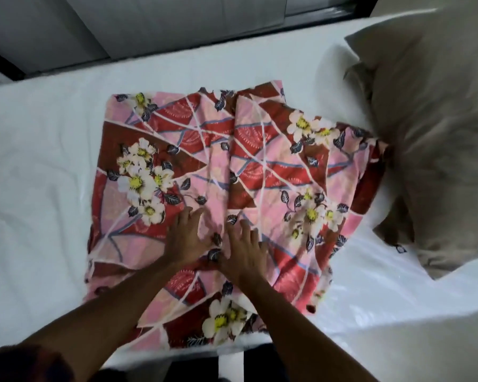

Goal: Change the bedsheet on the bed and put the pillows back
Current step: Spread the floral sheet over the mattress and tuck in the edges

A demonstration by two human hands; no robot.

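A folded bedsheet (260,166), pink and red with white flowers, lies in the middle of the bare white mattress (39,161). My left hand (186,235) and my right hand (244,252) rest flat on its near half, side by side, fingers spread, on either side of a central crease. Neither hand grips the cloth. Two beige pillows (431,128) are stacked at the right end of the bed, one partly over the other, touching the sheet's right edge.
A grey wall or panel (149,20) runs behind the far edge of the bed, with a dark gap along it. The near mattress edge (384,340) is just below my arms. Dark floor shows at the bottom.
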